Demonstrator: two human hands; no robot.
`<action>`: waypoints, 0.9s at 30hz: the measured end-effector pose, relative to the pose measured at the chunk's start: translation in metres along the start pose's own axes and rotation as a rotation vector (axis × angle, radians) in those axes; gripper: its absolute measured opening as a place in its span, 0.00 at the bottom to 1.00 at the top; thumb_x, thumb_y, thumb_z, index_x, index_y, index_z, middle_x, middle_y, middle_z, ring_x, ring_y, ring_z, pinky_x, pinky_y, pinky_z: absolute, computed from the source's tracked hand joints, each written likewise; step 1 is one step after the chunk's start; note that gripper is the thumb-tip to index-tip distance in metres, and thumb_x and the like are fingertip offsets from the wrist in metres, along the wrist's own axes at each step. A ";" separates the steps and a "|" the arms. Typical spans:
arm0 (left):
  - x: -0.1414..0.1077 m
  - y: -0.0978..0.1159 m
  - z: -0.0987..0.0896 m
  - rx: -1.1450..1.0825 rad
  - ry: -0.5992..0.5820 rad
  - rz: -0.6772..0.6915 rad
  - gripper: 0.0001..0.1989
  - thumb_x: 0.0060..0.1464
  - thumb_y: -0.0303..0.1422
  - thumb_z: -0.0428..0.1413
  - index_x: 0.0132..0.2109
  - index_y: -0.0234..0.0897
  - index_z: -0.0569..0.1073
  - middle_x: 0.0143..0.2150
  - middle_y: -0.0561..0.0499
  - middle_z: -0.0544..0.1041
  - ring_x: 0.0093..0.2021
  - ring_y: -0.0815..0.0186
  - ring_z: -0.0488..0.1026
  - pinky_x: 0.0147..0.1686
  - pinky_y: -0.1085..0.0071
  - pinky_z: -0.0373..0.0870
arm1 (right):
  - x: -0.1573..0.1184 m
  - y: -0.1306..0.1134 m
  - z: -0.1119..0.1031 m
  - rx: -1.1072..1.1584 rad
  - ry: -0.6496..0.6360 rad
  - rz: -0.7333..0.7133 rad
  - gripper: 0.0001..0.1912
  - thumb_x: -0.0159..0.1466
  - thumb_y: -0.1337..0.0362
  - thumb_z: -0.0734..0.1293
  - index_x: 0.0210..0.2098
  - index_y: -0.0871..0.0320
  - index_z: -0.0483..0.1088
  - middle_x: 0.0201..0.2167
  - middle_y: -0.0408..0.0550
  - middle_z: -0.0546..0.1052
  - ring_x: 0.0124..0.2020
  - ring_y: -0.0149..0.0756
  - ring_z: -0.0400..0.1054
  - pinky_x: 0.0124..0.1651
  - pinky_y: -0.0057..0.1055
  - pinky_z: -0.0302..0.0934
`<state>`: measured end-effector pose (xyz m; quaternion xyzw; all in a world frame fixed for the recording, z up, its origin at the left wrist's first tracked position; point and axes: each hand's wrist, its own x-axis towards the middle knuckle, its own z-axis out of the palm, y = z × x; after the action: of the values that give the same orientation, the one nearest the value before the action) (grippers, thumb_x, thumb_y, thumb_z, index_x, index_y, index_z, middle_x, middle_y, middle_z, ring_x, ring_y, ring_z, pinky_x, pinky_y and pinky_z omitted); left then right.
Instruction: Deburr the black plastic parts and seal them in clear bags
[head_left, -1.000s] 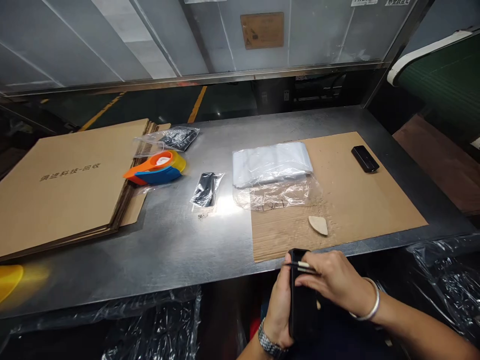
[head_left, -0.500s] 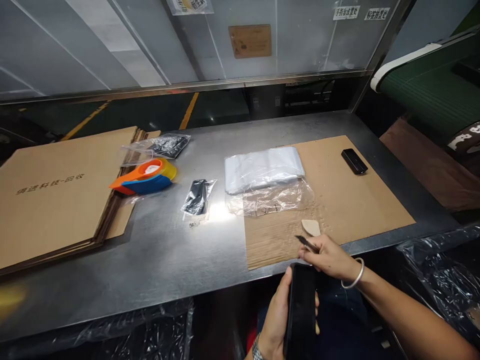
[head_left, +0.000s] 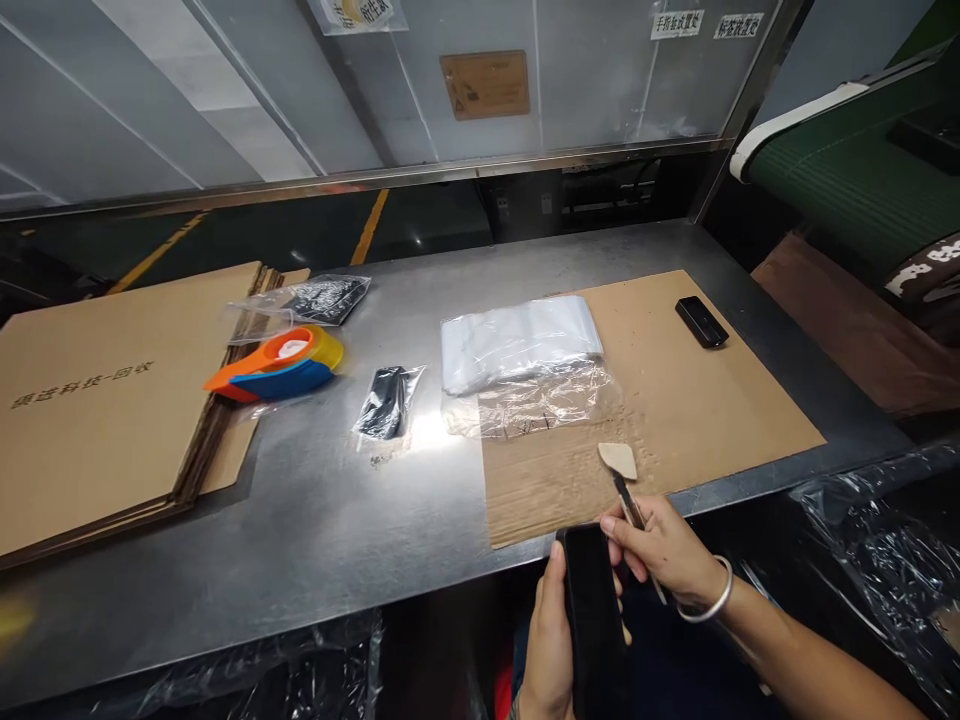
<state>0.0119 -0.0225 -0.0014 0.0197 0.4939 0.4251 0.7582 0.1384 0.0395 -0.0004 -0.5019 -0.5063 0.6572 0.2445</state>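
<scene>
My left hand (head_left: pixel 546 640) is wrapped around a black rectangular case (head_left: pixel 591 610), its fingertips showing on the far side. The case stands upright at the table's front edge. In my right hand (head_left: pixel 660 545) is a slim pen-like craft knife (head_left: pixel 628 500), its dark tip pointing up and away from the case. The right fingertips are at the upper right edge of the case; whether they touch it I cannot tell. Just beyond the knife tip, a small beige pad (head_left: pixel 618 461) lies on the cardboard sheet (head_left: pixel 712 400).
Clear plastic bags (head_left: pixel 525 345) lie partly on the sheet, with a smaller black case (head_left: pixel 701 322) at its right. Leftward are a bagged black item (head_left: pixel 384 402), an orange and blue tape dispenser (head_left: pixel 281 365), another bag (head_left: pixel 330 298) and stacked flat cartons (head_left: pixel 112 420).
The craft knife has turned in my right hand, from pointing left to pointing up and away. The right fingers have come nearer the case's top edge. My left hand keeps its hold.
</scene>
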 end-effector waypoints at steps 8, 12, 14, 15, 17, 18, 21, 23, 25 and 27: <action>-0.002 0.004 0.001 -0.123 0.112 -0.039 0.25 0.50 0.50 0.50 0.39 0.30 0.74 0.23 0.48 0.74 0.19 0.68 0.70 0.20 0.72 0.67 | -0.013 -0.002 0.005 -0.103 -0.019 -0.096 0.19 0.54 0.62 0.68 0.43 0.58 0.63 0.28 0.40 0.67 0.24 0.26 0.62 0.26 0.23 0.57; -0.003 0.003 0.003 -0.080 0.162 -0.045 0.26 0.49 0.51 0.51 0.41 0.30 0.73 0.27 0.46 0.76 0.22 0.65 0.72 0.22 0.70 0.69 | -0.007 -0.001 0.007 -0.163 0.065 -0.072 0.11 0.60 0.61 0.62 0.41 0.58 0.62 0.23 0.37 0.64 0.19 0.26 0.62 0.26 0.25 0.59; -0.001 0.005 0.003 -0.086 0.158 -0.045 0.26 0.49 0.50 0.51 0.38 0.29 0.73 0.27 0.45 0.76 0.23 0.64 0.73 0.24 0.70 0.69 | -0.005 -0.002 0.008 -0.218 0.090 -0.066 0.13 0.60 0.61 0.62 0.43 0.58 0.61 0.23 0.36 0.63 0.19 0.26 0.62 0.27 0.26 0.59; 0.000 0.006 0.003 -0.106 0.148 -0.035 0.25 0.49 0.50 0.51 0.37 0.29 0.74 0.27 0.45 0.76 0.23 0.64 0.73 0.24 0.70 0.70 | -0.006 -0.003 0.009 -0.251 0.078 -0.071 0.15 0.58 0.62 0.64 0.44 0.57 0.60 0.24 0.37 0.64 0.20 0.27 0.63 0.27 0.26 0.59; 0.003 0.011 0.003 -0.182 0.103 -0.022 0.24 0.50 0.49 0.51 0.34 0.28 0.74 0.26 0.45 0.76 0.23 0.65 0.72 0.26 0.70 0.70 | -0.012 -0.004 0.012 -0.281 0.014 -0.090 0.22 0.55 0.64 0.66 0.48 0.56 0.58 0.27 0.39 0.67 0.27 0.31 0.65 0.32 0.27 0.60; 0.004 0.013 0.002 -0.227 0.072 -0.016 0.25 0.51 0.49 0.50 0.33 0.28 0.74 0.25 0.46 0.76 0.23 0.65 0.72 0.26 0.70 0.70 | -0.016 -0.004 0.014 -0.276 -0.023 -0.097 0.24 0.54 0.66 0.67 0.49 0.55 0.57 0.31 0.40 0.69 0.31 0.32 0.66 0.36 0.29 0.61; 0.011 0.019 0.000 -0.330 -0.032 0.035 0.27 0.52 0.50 0.48 0.29 0.28 0.75 0.24 0.46 0.75 0.22 0.66 0.71 0.27 0.70 0.70 | -0.027 -0.001 0.017 -0.200 -0.103 -0.089 0.29 0.52 0.68 0.67 0.52 0.54 0.55 0.40 0.45 0.69 0.40 0.35 0.64 0.44 0.31 0.59; 0.015 0.022 -0.001 -0.360 -0.092 0.053 0.26 0.53 0.50 0.46 0.30 0.29 0.75 0.25 0.47 0.74 0.21 0.67 0.70 0.26 0.69 0.70 | -0.031 0.003 0.016 -0.097 -0.154 -0.037 0.32 0.52 0.66 0.68 0.54 0.54 0.53 0.39 0.45 0.67 0.38 0.34 0.63 0.39 0.29 0.60; 0.020 0.025 -0.002 -0.372 -0.120 0.056 0.25 0.54 0.49 0.45 0.35 0.31 0.75 0.24 0.48 0.73 0.21 0.68 0.69 0.25 0.71 0.69 | -0.031 0.008 0.009 -0.025 -0.212 0.005 0.33 0.53 0.63 0.69 0.55 0.54 0.52 0.36 0.44 0.65 0.32 0.30 0.62 0.31 0.25 0.59; 0.023 0.030 -0.003 -0.376 -0.103 0.086 0.23 0.56 0.47 0.44 0.43 0.33 0.73 0.24 0.49 0.73 0.22 0.69 0.68 0.25 0.73 0.68 | -0.028 0.013 -0.004 -0.080 -0.200 0.003 0.31 0.55 0.60 0.67 0.55 0.54 0.53 0.33 0.42 0.64 0.28 0.29 0.61 0.29 0.25 0.58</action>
<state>-0.0060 0.0111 -0.0064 -0.0795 0.3650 0.5402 0.7541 0.1550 0.0129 -0.0001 -0.4439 -0.5535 0.6835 0.1716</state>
